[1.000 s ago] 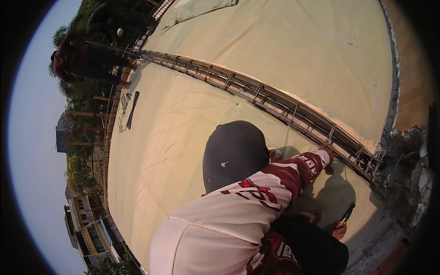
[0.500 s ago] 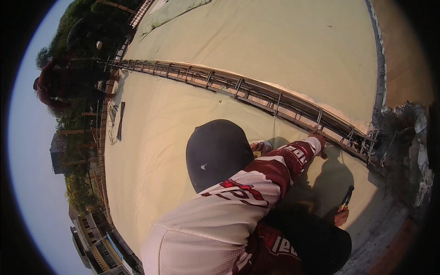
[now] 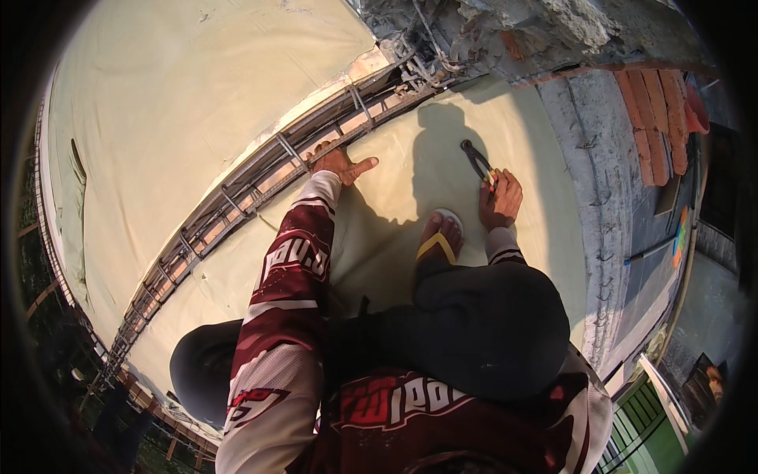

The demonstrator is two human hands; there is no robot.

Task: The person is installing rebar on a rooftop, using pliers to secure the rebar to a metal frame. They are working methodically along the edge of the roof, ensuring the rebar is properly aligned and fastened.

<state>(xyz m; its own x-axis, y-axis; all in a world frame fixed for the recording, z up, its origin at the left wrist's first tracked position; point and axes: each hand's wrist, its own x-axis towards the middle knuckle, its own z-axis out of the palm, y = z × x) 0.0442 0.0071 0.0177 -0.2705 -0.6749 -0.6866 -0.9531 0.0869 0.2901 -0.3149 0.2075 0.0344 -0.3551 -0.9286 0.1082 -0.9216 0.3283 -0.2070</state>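
Two hands (image 3: 335, 164): latticed rebar (image 3: 290, 150) left, slender pincers (image 3: 471, 152) right.

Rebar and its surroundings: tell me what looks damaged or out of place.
The concrete at the top, beyond the end of the rebar, looks broken: its face is jagged and crumbly. The sheet near the left grip is creased instead of flat. The pincers show nothing odd.
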